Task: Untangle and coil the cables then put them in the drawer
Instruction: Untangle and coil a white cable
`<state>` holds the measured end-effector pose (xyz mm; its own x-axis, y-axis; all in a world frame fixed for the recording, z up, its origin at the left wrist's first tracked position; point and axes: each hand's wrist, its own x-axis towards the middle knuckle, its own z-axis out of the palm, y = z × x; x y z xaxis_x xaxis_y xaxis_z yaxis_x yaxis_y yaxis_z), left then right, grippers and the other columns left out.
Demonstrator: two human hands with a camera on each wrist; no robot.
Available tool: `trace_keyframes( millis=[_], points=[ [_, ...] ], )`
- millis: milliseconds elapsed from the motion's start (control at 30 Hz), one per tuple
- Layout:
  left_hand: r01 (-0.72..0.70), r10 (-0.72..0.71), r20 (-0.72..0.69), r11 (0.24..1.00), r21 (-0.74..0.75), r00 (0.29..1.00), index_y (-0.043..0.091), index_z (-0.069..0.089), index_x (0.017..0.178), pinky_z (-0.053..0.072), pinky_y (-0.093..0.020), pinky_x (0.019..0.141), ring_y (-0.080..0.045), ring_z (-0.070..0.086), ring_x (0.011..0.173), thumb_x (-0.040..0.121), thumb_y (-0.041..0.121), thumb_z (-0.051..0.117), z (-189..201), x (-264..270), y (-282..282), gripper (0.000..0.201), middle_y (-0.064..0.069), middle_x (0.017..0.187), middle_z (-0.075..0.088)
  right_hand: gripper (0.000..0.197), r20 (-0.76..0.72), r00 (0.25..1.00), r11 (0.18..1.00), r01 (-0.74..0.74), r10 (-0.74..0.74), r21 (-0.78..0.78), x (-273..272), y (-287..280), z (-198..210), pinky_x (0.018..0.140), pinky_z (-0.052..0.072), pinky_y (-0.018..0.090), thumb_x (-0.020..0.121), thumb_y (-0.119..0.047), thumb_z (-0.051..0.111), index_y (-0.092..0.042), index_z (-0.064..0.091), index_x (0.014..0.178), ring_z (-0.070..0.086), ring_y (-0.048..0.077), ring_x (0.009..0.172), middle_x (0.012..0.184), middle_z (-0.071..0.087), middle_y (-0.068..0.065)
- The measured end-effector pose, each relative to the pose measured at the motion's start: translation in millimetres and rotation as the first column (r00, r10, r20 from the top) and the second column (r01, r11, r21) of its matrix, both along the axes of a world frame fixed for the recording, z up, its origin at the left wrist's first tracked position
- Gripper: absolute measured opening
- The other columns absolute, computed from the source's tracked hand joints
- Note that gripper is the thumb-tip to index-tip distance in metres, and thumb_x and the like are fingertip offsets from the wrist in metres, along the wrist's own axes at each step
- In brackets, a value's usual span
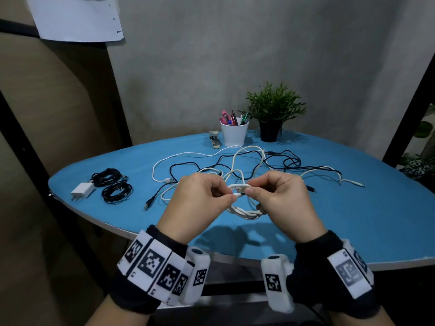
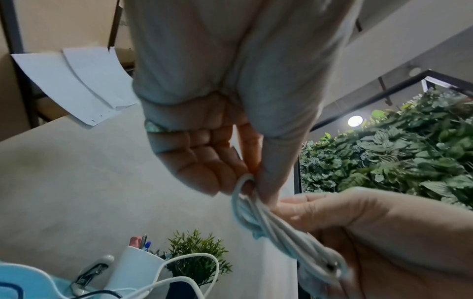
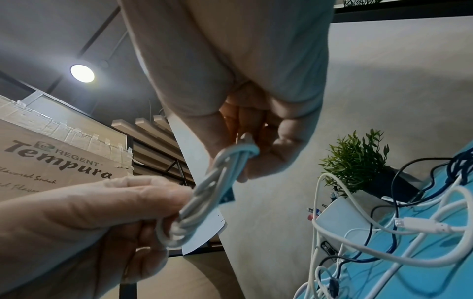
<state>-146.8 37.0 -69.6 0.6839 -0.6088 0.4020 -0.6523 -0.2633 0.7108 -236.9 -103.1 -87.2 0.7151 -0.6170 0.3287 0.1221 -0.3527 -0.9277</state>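
A white cable wound into a small coil (image 1: 244, 211) hangs in the air over the blue table's (image 1: 353, 220) front edge, between both hands. My left hand (image 1: 231, 196) pinches the coil's left end with thumb and forefinger. My right hand (image 1: 249, 190) pinches the turns at the top right. In the left wrist view the coil (image 2: 276, 228) runs from my left hand (image 2: 252, 182) down to my right hand (image 2: 332, 212). The right wrist view shows the coil (image 3: 212, 186) wrapped by a turn at my right hand (image 3: 245, 149). No drawer is in view.
A tangle of white and black cables (image 1: 235, 161) lies mid-table behind my hands. At the left lie two coiled black cables (image 1: 106, 177) (image 1: 116, 191) and a white charger (image 1: 82, 190). At the back stand a stapler (image 1: 214, 138), a pen cup (image 1: 234, 134) and a potted plant (image 1: 273, 111).
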Motion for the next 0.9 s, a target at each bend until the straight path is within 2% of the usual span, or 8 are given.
trace_keyframes(
  millis=[133, 267, 400, 500, 600, 667, 800, 900],
  points=[
    [-0.072, 0.074, 0.097, 0.997, -0.022, 0.993, 0.020, 0.063, 0.062, 0.035, -0.011, 0.052, -0.001, 0.047, 0.053, 0.072, 0.022, 0.077, -5.4, -0.6, -5.4, 0.017, 0.007, 0.060, 0.057, 0.012, -0.001, 0.999, 0.999, -0.045, 0.045, 0.016, -0.6, 5.2, -0.2, 0.057, 0.046, 0.035, 0.076, -0.007, 0.075, -0.016, 0.070, 0.071, 0.053, 0.016, 0.053, 0.057, 0.063, 0.000],
    [-0.055, 0.051, 0.147, 0.998, 0.024, 0.988, 0.025, 0.049, 0.086, 0.034, -0.013, 0.062, -0.003, 0.046, 0.066, 0.082, 0.030, 0.064, -12.3, 1.1, -5.2, 0.016, 0.011, 0.083, 0.050, 0.011, 0.017, 0.997, 0.997, -0.075, 0.075, 0.007, -2.8, 5.2, 4.9, 0.054, 0.045, 0.030, 0.077, -0.006, 0.075, -0.016, 0.071, 0.073, 0.054, 0.014, 0.054, 0.055, 0.062, -0.002],
    [0.132, -0.131, -0.223, 0.991, -0.012, 0.966, 0.021, 0.049, 0.091, 0.045, -0.027, 0.062, -0.012, 0.058, 0.063, 0.091, 0.030, 0.057, -10.1, 0.9, -2.4, 0.012, -0.001, 0.072, 0.069, 0.008, 0.024, 0.995, 0.995, -0.102, 0.102, 0.008, -5.5, 3.9, 7.3, 0.053, 0.046, 0.026, 0.076, -0.006, 0.075, -0.012, 0.071, 0.075, 0.056, 0.011, 0.054, 0.058, 0.065, -0.001],
    [0.159, -0.289, -0.533, 0.948, -0.277, 0.795, 0.014, 0.052, 0.087, 0.045, -0.027, 0.064, -0.010, 0.061, 0.063, 0.092, 0.012, 0.056, -8.0, -0.7, -3.8, 0.006, -0.003, 0.072, 0.070, 0.008, 0.019, 0.994, 0.995, -0.104, 0.104, 0.003, -6.2, 2.8, 7.2, 0.054, 0.046, 0.023, 0.076, -0.006, 0.075, -0.013, 0.072, 0.076, 0.058, 0.009, 0.055, 0.061, 0.068, 0.000],
    [0.084, -0.333, -0.667, 0.922, -0.377, 0.666, 0.011, 0.054, 0.085, 0.048, -0.020, 0.055, -0.007, 0.059, 0.054, 0.089, 0.001, 0.057, -5.8, -1.3, -3.4, 0.012, -0.003, 0.064, 0.064, 0.008, -0.005, 0.994, 0.994, -0.106, 0.106, -0.024, -4.8, 2.9, 5.8, 0.055, 0.046, 0.022, 0.076, -0.006, 0.075, -0.013, 0.073, 0.077, 0.057, 0.005, 0.054, 0.059, 0.066, -0.005],
    [0.079, -0.349, -0.685, 0.916, -0.393, 0.640, 0.008, 0.055, 0.089, 0.049, -0.021, 0.055, -0.011, 0.060, 0.055, 0.086, -0.005, 0.057, -5.9, -0.6, -2.9, 0.013, -0.007, 0.063, 0.064, 0.008, -0.003, 0.996, 0.995, -0.093, 0.093, -0.035, -3.8, 2.8, 4.8, 0.056, 0.045, 0.021, 0.076, -0.006, 0.075, -0.013, 0.073, 0.077, 0.057, 0.001, 0.054, 0.059, 0.067, -0.007],
    [0.086, -0.315, -0.654, 0.930, -0.357, 0.688, 0.003, 0.057, 0.098, 0.044, -0.024, 0.061, -0.013, 0.063, 0.059, 0.085, -0.006, 0.058, -6.3, -2.6, -1.9, 0.016, -0.009, 0.070, 0.068, 0.010, 0.002, 0.997, 0.996, -0.077, 0.078, -0.045, -1.7, 2.3, 3.6, 0.057, 0.044, 0.020, 0.075, -0.007, 0.076, -0.016, 0.073, 0.075, 0.058, -0.001, 0.056, 0.061, 0.068, -0.007],
    [0.067, -0.159, -0.483, 0.977, -0.203, 0.861, 0.005, 0.059, 0.097, 0.053, -0.025, 0.063, -0.011, 0.067, 0.061, 0.086, 0.000, 0.061, -10.5, -2.9, -5.7, 0.012, -0.006, 0.074, 0.069, 0.010, -0.005, 0.997, 0.996, -0.072, 0.072, -0.054, -1.1, 3.2, 2.2, 0.056, 0.044, 0.019, 0.074, -0.008, 0.077, -0.017, 0.073, 0.074, 0.057, -0.001, 0.056, 0.061, 0.067, -0.008]
  ],
)
